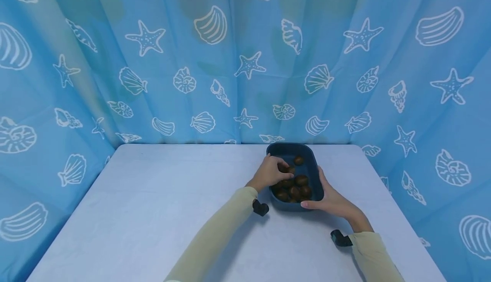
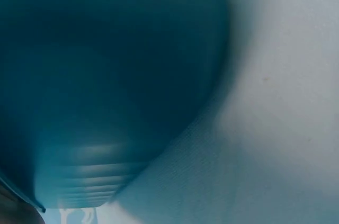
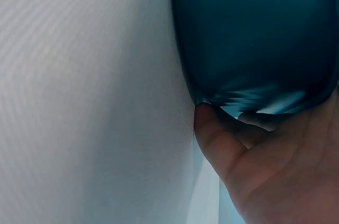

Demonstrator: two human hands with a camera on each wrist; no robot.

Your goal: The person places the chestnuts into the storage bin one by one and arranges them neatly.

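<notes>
A dark blue rectangular bin stands at the back right of the white table, with several glossy brown, chestnut-like things in it, mostly heaped toward the near end. One lies apart near the far end. My left hand reaches over the bin's left side, its thumb and fingers curled around one brown chestnut-like thing inside. With my right hand I grip the bin's near right corner, thumb at the near edge and fingers along the right side. In the right wrist view that hand holds the bin's wall.
The white table spreads left and toward me. Behind it hangs a blue curtain with shells and starfish, close to the bin's far end. Small black wrist devices sit at both cuffs. The bin's outer wall fills much of the left wrist view.
</notes>
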